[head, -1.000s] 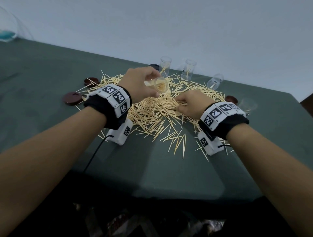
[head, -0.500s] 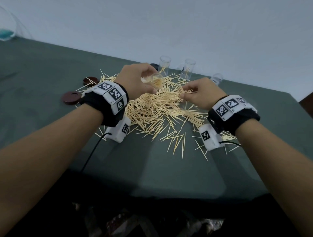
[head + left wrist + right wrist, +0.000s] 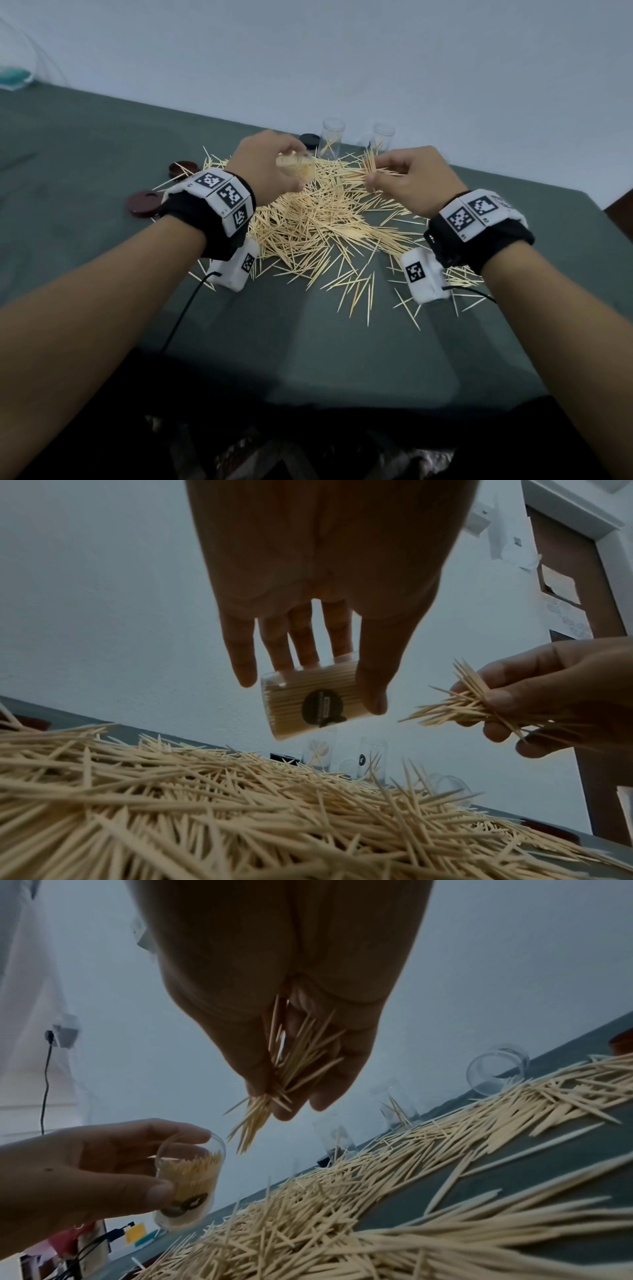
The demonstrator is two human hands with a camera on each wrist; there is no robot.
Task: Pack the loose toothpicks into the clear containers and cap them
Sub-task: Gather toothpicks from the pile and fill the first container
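My left hand (image 3: 274, 164) grips a clear container (image 3: 297, 167) nearly full of toothpicks, tilted, its open mouth toward the right; the same container (image 3: 308, 702) shows a dark round label in the left wrist view. My right hand (image 3: 404, 178) pinches a bundle of toothpicks (image 3: 373, 169) a short way right of the container's mouth, tips pointing at it. From the right wrist the bundle (image 3: 270, 1096) hangs above the container (image 3: 190, 1177). A big pile of loose toothpicks (image 3: 318, 226) covers the green table (image 3: 85, 164) below both hands.
Two upright clear containers (image 3: 331, 136) (image 3: 383, 137), each with a few toothpicks, stand at the back. Another clear container (image 3: 496, 1069) lies on its side at the far right. Dark round caps (image 3: 143, 202) (image 3: 183, 168) (image 3: 310, 139) lie left and behind the pile.
My right hand rose from the pile with a pinched bundle of toothpicks and moved up toward the container. My left hand lifted the container slightly.
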